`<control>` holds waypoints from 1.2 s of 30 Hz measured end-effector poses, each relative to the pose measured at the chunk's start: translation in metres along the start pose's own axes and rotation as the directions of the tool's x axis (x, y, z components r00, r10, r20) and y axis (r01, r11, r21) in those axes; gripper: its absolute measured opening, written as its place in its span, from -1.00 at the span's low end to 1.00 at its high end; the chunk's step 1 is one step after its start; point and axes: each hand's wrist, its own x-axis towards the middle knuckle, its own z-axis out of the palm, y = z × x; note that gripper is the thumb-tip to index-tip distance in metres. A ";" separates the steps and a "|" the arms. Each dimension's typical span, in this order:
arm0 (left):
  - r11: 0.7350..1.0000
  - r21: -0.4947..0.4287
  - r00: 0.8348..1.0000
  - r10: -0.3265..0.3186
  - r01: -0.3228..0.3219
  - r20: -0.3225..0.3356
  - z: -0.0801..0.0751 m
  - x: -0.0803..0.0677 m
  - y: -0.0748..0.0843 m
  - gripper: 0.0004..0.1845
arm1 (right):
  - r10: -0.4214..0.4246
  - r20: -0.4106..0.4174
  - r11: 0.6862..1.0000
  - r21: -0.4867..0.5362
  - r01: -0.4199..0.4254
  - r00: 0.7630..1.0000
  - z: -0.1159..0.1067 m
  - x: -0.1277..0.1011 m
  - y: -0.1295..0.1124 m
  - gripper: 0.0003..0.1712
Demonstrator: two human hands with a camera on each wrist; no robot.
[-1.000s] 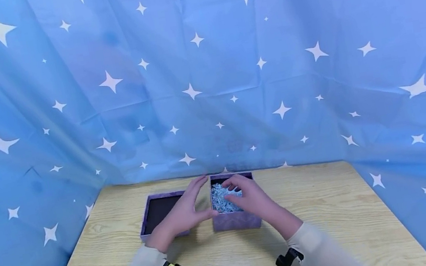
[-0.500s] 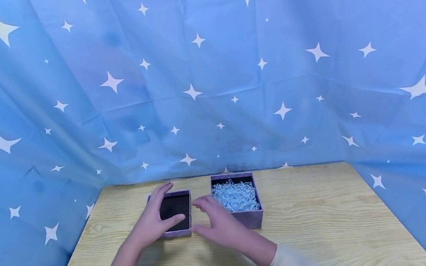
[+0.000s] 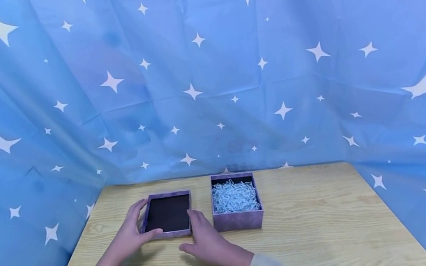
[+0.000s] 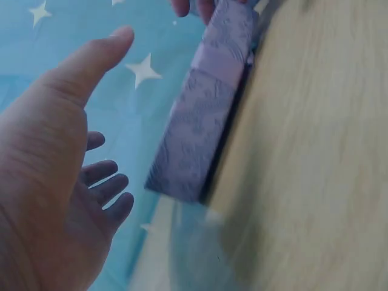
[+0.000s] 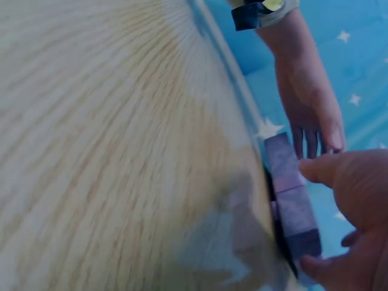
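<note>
A shallow purple box lid (image 3: 167, 214) with a black inside lies hollow side up on the table. My left hand (image 3: 125, 241) is at its left side, fingers spread and thumb in front of the near edge. In the left wrist view a gap shows between that hand and the lid's patterned side (image 4: 194, 121). My right hand (image 3: 211, 245) reaches to the lid's right near corner, fingertips at or against it; contact is hard to tell. In the right wrist view its thumb and fingers stand apart around the lid's end (image 5: 297, 212).
A deeper purple box (image 3: 238, 220) stands just right of the lid, filled with pale blue shredded paper (image 3: 234, 196). Both sit near the back of the wooden table (image 3: 324, 227). A blue star-printed cloth (image 3: 201, 68) hangs behind and at the sides.
My right hand has left the shredded paper and come left and nearer to the lid. My left hand has moved left from between the boxes to the lid's left side.
</note>
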 end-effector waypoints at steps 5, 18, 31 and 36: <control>0.995 -0.062 0.996 -0.080 0.082 0.026 -0.002 -0.004 -0.011 0.18 | 0.029 -0.015 0.999 0.045 -0.028 0.999 0.009 0.007 0.005 0.22; 0.990 -0.125 0.994 -0.060 0.071 0.092 0.005 -0.005 -0.029 0.18 | 0.052 -0.132 0.979 0.204 -0.024 0.990 0.023 0.026 0.013 0.21; 0.987 -0.131 0.993 -0.086 0.096 0.081 0.010 -0.005 -0.021 0.13 | 0.147 -0.131 0.950 0.295 -0.103 0.980 0.025 0.023 0.017 0.09; 0.985 -0.135 0.994 -0.097 0.104 0.056 0.009 -0.008 -0.018 0.15 | 0.111 -0.158 0.932 0.360 -0.048 0.981 0.023 0.024 0.016 -0.05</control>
